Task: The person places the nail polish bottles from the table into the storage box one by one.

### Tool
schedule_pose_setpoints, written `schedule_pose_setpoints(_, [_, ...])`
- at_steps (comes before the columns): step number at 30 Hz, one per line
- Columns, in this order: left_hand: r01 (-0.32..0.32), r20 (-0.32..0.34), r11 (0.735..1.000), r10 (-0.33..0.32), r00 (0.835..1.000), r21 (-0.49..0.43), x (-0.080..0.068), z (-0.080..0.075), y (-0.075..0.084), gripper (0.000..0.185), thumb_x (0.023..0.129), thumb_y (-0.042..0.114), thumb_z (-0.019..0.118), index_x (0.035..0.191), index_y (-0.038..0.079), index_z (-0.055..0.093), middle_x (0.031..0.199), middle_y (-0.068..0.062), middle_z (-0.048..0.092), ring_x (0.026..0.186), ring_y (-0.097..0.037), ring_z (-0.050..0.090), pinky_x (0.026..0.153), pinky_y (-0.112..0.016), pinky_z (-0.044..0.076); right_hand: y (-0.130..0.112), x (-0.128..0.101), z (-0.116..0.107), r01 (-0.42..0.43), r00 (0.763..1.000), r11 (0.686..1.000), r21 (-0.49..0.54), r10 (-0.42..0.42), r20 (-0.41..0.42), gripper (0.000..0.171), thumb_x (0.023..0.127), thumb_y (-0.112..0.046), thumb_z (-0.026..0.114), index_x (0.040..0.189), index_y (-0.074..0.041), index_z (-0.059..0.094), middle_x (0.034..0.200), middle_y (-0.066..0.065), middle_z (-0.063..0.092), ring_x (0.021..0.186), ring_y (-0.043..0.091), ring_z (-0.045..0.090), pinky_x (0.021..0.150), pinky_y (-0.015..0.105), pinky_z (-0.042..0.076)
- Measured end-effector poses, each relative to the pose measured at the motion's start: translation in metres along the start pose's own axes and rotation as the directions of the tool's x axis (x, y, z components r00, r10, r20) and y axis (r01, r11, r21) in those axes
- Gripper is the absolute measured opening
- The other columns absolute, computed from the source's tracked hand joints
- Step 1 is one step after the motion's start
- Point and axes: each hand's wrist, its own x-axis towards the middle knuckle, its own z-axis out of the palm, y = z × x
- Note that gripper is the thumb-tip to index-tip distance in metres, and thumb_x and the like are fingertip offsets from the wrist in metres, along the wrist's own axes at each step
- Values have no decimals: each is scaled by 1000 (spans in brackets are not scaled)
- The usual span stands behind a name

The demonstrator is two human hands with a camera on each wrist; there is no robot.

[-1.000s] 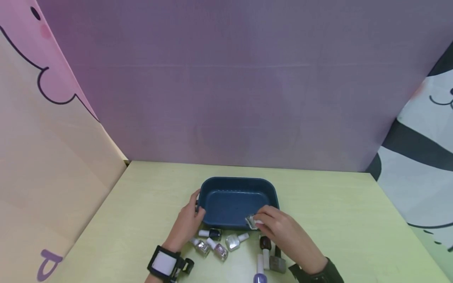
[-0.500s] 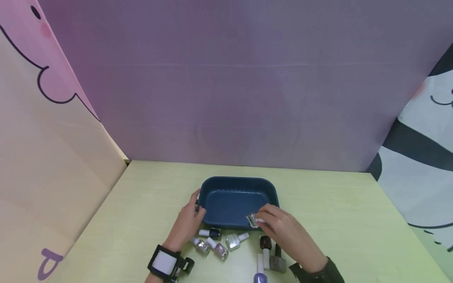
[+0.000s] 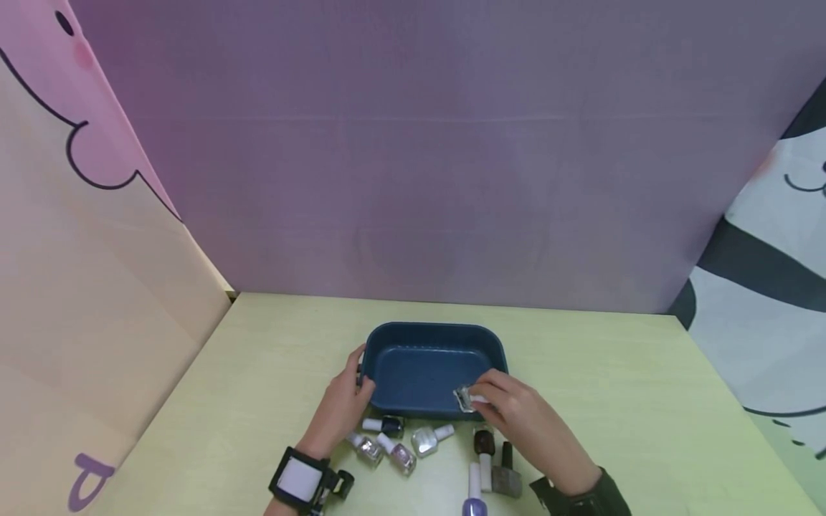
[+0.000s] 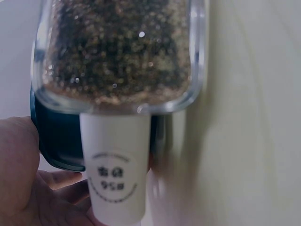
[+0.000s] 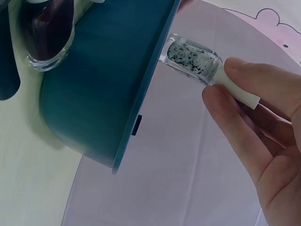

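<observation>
A small glitter nail polish bottle (image 5: 194, 57) is pinched by its white cap between the thumb and fingers of the right hand (image 3: 516, 416), and is held at the near right rim of the dark blue tray (image 3: 387, 337), its glass body just over the edge. The tray's left near corner is gripped by the left hand (image 3: 342, 405), thumb inside the rim and fingers curled round the outside wall, so the tray is steadied on the yellow-green table (image 3: 613, 380). The step in hand is judged to be the placing of this bottle into the tray, whose floor shows bare in the head view. For the next move, the bottle would need to be carried a little further past the rim, lowered to the floor and released. Just before the tray, between the two hands, several more bottles (image 3: 400, 441) lie on their sides, some clear with white caps, one dark, with a brown one (image 3: 484, 443) and a grey one (image 3: 506, 480) beside the right wrist.
</observation>
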Motion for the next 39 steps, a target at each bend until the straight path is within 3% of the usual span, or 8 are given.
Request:
schedule_pose_setpoints(11, [-7, -2, 1000, 7, 1000, 4, 0, 0, -2, 61, 98, 14, 51, 156, 15, 28, 89, -3, 61, 63, -11, 51, 52, -27, 41, 1, 0, -1, -17, 1000, 1000, 3, 17, 7, 20, 78, -5, 81, 95, -9, 72, 95, -4, 61, 80, 4, 60, 69, 16, 51])
schedule_pose_setpoints(32, [-22, -3, 1000, 22, 1000, 18, 1, 1, 0, 62, 98, 14, 52, 155, 13, 29, 105, -9, 65, 64, -10, 52, 54, -27, 42, 4, -2, 4, -53, 997, 999, -12, 53, 54, 18, 80, -4, 79, 97, -8, 72, 94, -2, 60, 79, 5, 59, 69, 17, 51])
schedule_pose_setpoints(39, [-16, 0, 1000, 16, 1000, 21, 0, 0, -1, 62, 98, 14, 51, 156, 13, 28, 88, -3, 61, 60, -11, 49, 52, -27, 41, 6, -2, 7, -74, 996, 997, -5, 74, 58, 17, 82, -4, 78, 97, -7, 72, 95, -1, 61, 80, 5, 59, 70, 18, 52])
